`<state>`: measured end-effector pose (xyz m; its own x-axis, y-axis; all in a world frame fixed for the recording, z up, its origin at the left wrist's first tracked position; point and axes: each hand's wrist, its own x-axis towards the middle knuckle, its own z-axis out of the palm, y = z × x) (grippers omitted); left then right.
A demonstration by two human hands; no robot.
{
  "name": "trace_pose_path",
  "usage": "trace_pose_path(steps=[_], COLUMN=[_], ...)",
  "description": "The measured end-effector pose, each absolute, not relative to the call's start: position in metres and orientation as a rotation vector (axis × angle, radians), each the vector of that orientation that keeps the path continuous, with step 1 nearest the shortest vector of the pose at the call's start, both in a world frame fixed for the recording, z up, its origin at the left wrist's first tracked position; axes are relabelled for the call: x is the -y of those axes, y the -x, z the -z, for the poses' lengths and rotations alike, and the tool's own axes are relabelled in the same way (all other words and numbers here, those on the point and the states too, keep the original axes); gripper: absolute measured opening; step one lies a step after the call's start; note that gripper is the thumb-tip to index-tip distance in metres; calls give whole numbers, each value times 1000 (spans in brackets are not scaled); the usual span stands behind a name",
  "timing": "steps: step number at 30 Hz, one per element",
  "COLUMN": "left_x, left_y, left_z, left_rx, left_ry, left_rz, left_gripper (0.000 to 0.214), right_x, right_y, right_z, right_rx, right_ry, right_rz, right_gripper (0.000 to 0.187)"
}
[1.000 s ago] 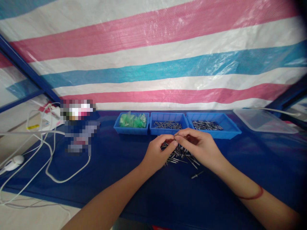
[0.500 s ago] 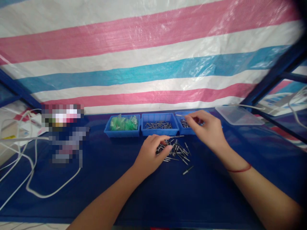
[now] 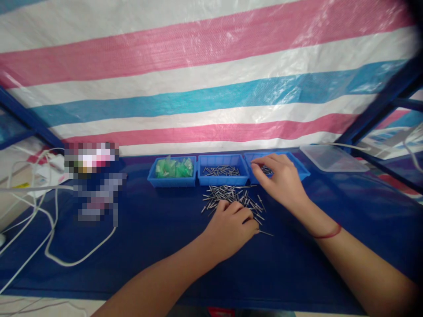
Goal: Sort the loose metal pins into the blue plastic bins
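Note:
My left hand (image 3: pixel 231 231) reaches over the near side of a loose pile of blind rivets (image 3: pixel 224 193). Its fingers are curled, and a single rivet (image 3: pixel 266 233) is pinched at the fingertips, its thin pin pointing right. My right hand (image 3: pixel 282 182), with a red cord at the wrist, hovers over the right blue bin (image 3: pixel 302 171). Its thumb and index finger meet at the tips; whether anything is between them I cannot make out. Some rivets (image 3: pixel 266 169) show in that bin behind the hand.
The middle blue bin (image 3: pixel 224 179) holds more rivets. Green plastic packets (image 3: pixel 174 167) fill the left bin (image 3: pixel 172 181). A clear plastic lid (image 3: pixel 333 159) lies at the back right. White cables (image 3: pixel 66 264) loop over the left of the blue table (image 3: pixel 158 246).
My left hand has moved from the pile toward the lone rivet, which has turned. My right hand stays over the right bin; the rivet pin at its fingertips no longer shows.

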<state>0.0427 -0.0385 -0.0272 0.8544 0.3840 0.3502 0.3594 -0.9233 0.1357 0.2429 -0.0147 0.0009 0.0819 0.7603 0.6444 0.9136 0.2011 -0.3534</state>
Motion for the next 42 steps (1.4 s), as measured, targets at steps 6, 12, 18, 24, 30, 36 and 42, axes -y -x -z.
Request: trace_pose_path(steps=[6, 12, 18, 24, 30, 36, 42], left_x=[18, 9, 16, 15, 15, 13, 13], left_y=[-31, -25, -32, -29, -29, -31, -28], left_z=[6, 12, 13, 11, 12, 17, 8], left_rx=[-1099, -1064, -1014, -958, -958, -1015, -1014], left_ry=[-2333, -1934, -1877, -1915, -1900, -1937, -1981], left_rz=[-923, -984, -937, -948, -947, -1022, -1184], left_gripper=[16, 16, 17, 18, 12, 13, 7], right_x=[26, 32, 33, 35, 35, 41, 41], right_y=[-218, -194, -192, -193, -194, -191, -195], right_z=[-4, 8, 9, 5, 8, 1, -2], right_rx=[1661, 1585, 1445, 1489, 1473, 1586, 1609], right_ry=[1368, 1223, 1167, 1210, 1195, 1180, 1144], right_rz=[-445, -692, -801, -774, -749, -703, -680], right_gripper=[36, 27, 21, 21, 21, 16, 13])
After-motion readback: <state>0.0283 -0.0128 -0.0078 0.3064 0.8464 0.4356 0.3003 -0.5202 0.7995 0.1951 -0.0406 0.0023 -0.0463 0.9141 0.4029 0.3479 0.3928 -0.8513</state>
